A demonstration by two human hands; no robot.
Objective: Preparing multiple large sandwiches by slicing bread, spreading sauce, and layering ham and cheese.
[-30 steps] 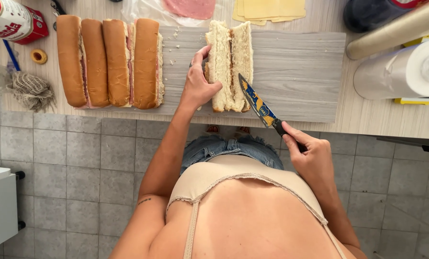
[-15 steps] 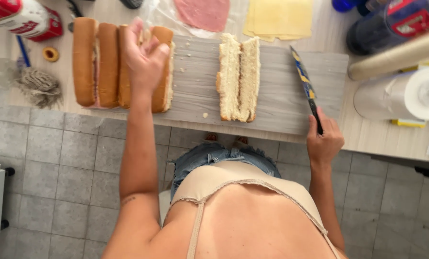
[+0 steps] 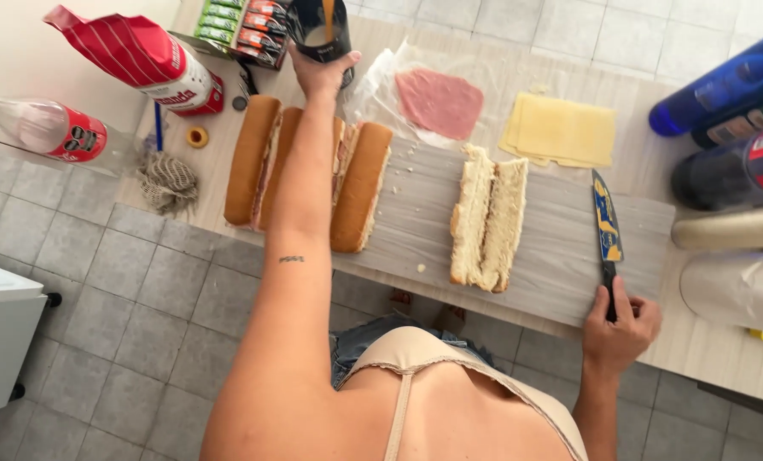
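I am reaching my left hand (image 3: pixel 322 72) far across the counter (image 3: pixel 569 256) and closing its fingers around a dark jar (image 3: pixel 320 30) at the back edge, with my forearm passing over 3 long filled rolls (image 3: pixel 360 201) lying side by side. My right hand (image 3: pixel 619 329) is curling around the black handle of a knife (image 3: pixel 606 230), which is lying flat on the pale wood-grain counter with its blue and yellow blade pointing away from me. Between my hands 1 split roll (image 3: pixel 488 224) is lying open, crumb side up, with loose crumbs around it. Behind it, pink sliced meat (image 3: pixel 439 102) is resting on clear plastic wrap, just beside a stack of yellow cheese slices (image 3: pixel 561 130). A paper towel roll (image 3: pixel 736 290) and dark bottles (image 3: pixel 727 166) are crowding the right end. Grey square floor tiles (image 3: pixel 117 282) are showing below the counter's near edge.
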